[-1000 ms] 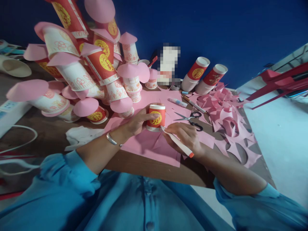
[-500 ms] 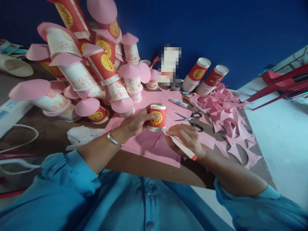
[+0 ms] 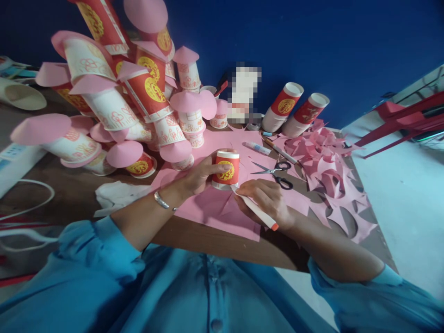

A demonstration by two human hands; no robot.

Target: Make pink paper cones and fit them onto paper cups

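Observation:
A red and white paper cup (image 3: 227, 162) with a yellow emblem is gripped by my left hand (image 3: 203, 175), whose thumb lies across its front. My right hand (image 3: 265, 200) is closed around a white marker (image 3: 260, 212) with an orange end; the marker's other end meets the cup near its lower white rim. Under both hands lie pink paper sheets (image 3: 204, 208). Black-handled scissors (image 3: 274, 171) rest partly open just beyond my right hand. A glue tube (image 3: 257, 148) and an orange and white pen (image 3: 282, 151) lie behind them.
Many decorated cups with pink cone tops (image 3: 138, 92) are piled at the left. Two stacks of cups (image 3: 287, 104) lean at the back right. Pink paper scraps (image 3: 329, 171) cover the table's right side. A crumpled white cloth (image 3: 118, 196) lies left of my left arm.
The orange end of the marker has shifted slightly left as my right hand moved a little. My left hand keeps its hold on the cup.

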